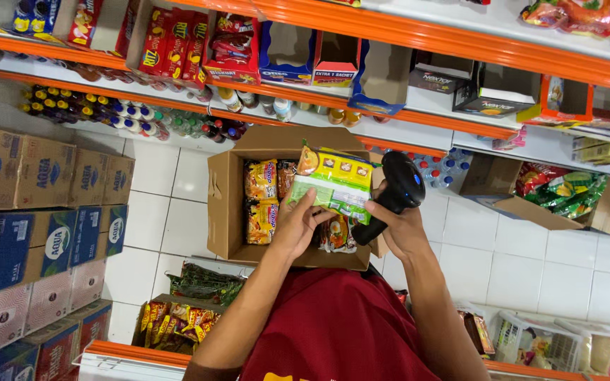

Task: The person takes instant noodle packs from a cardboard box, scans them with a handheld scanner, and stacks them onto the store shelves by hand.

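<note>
My left hand holds a green and yellow noodle packet above an open cardboard box. The box stands on the white tiled floor and holds several orange and yellow snack packets. My right hand grips a black handheld barcode scanner, its head right next to the packet's right edge. Both forearms reach out from my red shirt at the bottom of the view.
Orange-edged shelves carry snack boxes and bottles ahead. Stacked cardboard cartons stand at the left. Another open box with green packets sits at the right, and a low box of packets lies near my left elbow.
</note>
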